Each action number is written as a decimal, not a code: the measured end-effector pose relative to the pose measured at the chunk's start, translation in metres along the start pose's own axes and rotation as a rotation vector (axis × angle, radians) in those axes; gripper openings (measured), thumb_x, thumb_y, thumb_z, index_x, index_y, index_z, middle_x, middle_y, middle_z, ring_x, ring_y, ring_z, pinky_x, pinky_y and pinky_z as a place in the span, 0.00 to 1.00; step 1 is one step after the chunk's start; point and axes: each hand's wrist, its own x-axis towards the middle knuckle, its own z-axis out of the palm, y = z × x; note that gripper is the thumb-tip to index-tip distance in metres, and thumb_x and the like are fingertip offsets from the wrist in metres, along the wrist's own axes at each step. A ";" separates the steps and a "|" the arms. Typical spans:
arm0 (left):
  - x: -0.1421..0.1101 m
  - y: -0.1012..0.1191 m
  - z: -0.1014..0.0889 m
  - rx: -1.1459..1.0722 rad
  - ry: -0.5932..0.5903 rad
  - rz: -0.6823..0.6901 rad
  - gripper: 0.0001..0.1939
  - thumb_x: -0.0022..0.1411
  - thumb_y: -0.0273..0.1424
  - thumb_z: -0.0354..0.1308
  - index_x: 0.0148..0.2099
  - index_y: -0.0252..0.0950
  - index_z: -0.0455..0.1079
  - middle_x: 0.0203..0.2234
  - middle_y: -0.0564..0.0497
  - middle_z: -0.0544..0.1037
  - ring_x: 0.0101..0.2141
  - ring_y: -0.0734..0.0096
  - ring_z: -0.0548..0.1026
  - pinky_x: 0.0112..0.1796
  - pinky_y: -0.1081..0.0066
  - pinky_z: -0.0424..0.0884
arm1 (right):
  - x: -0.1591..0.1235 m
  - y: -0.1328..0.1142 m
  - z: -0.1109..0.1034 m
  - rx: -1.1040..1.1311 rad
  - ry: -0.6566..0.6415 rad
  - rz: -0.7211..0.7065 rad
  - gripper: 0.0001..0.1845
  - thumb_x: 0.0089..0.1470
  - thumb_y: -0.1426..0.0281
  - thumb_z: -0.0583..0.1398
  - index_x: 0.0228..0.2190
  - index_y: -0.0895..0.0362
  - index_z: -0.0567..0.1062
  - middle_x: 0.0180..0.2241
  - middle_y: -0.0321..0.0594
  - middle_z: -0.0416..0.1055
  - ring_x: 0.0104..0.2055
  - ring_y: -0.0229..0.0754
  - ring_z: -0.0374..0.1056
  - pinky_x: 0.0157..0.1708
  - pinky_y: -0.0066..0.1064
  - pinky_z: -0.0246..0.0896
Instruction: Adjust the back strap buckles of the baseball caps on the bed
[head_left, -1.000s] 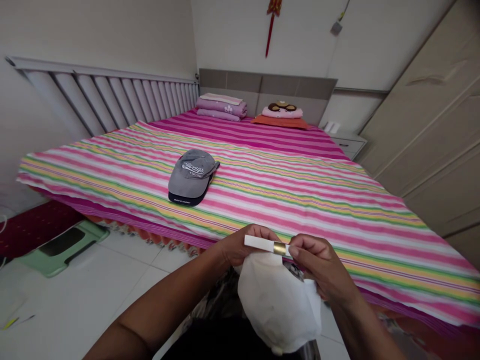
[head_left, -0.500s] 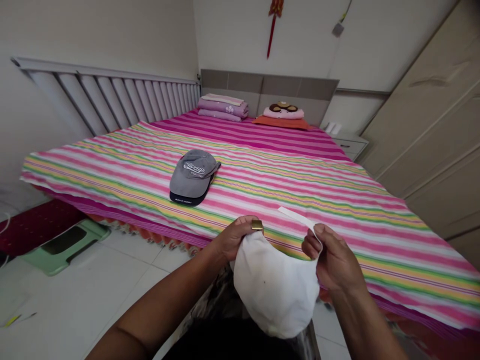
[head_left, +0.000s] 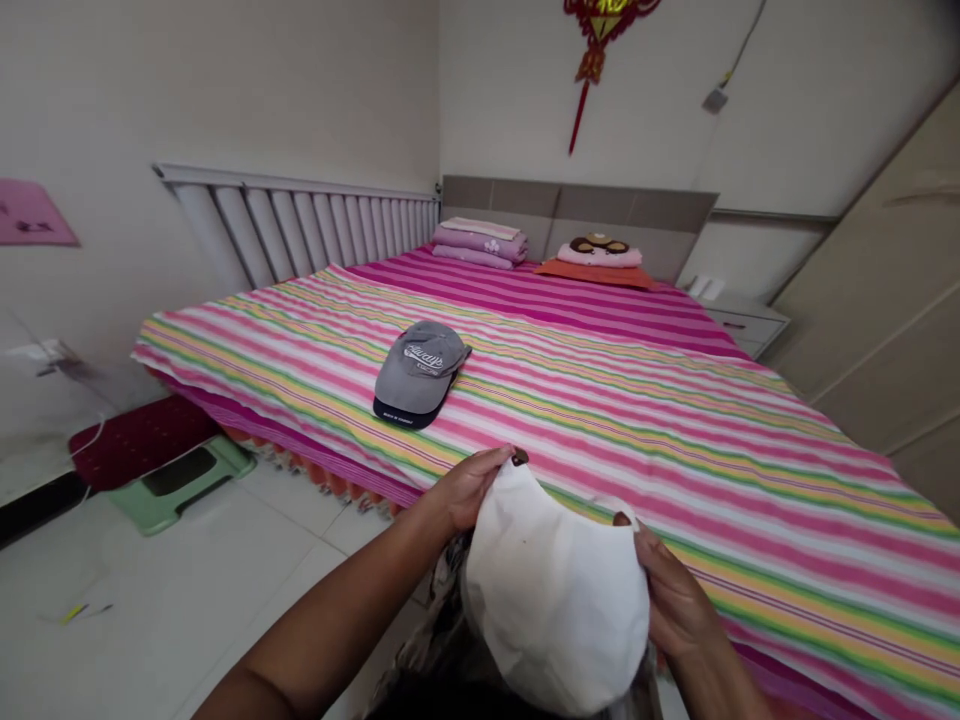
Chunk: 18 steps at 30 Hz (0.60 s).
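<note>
A white cap (head_left: 559, 590) hangs between my two hands, its back opening facing the bed. My left hand (head_left: 474, 492) pinches the cap's left edge beside a small metal buckle (head_left: 519, 457). The right edge, where the white strap (head_left: 619, 508) curls over, is gripped by my right hand (head_left: 671, 585); some of its fingers are hidden behind the fabric. Farther forward, a grey cap (head_left: 421, 372) with white lettering and a dark brim edge lies on the striped bedspread (head_left: 600, 410).
Folded purple bedding (head_left: 480, 243) and a pink-and-orange pile (head_left: 598, 262) sit by the headboard (head_left: 630, 215). At left, a green stool (head_left: 176, 495) stands on the tiled floor (head_left: 247, 560). A white nightstand (head_left: 750, 322) is at the far right.
The strap, earlier stretched out past my right hand, now curls back by the cap's edge. The buckle has turned in my left hand. The view has shifted left and up.
</note>
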 end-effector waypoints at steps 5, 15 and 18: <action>-0.006 -0.016 -0.053 0.008 -0.122 0.008 0.10 0.49 0.34 0.59 0.32 0.30 0.71 0.25 0.49 0.76 0.29 0.71 0.73 0.35 0.73 0.65 | 0.016 -0.004 -0.003 0.093 0.148 -0.006 0.17 0.24 0.71 0.71 0.23 0.53 0.76 0.18 0.32 0.73 0.22 0.40 0.70 0.28 0.30 0.67; -0.037 -0.092 -0.102 -0.092 -0.203 0.026 0.18 0.42 0.26 0.60 0.39 0.34 0.72 0.34 0.46 0.77 0.36 0.63 0.74 0.40 0.65 0.64 | 0.053 -0.001 -0.002 0.058 0.069 0.140 0.14 0.42 0.58 0.62 0.29 0.54 0.77 0.28 0.39 0.77 0.35 0.47 0.72 0.46 0.42 0.60; -0.044 -0.110 -0.096 -0.008 -0.226 -0.038 0.17 0.43 0.26 0.60 0.40 0.34 0.72 0.35 0.44 0.77 0.38 0.60 0.74 0.40 0.63 0.65 | 0.064 -0.009 0.003 0.088 0.088 0.099 0.13 0.45 0.58 0.60 0.28 0.53 0.77 0.29 0.38 0.77 0.36 0.45 0.71 0.46 0.39 0.61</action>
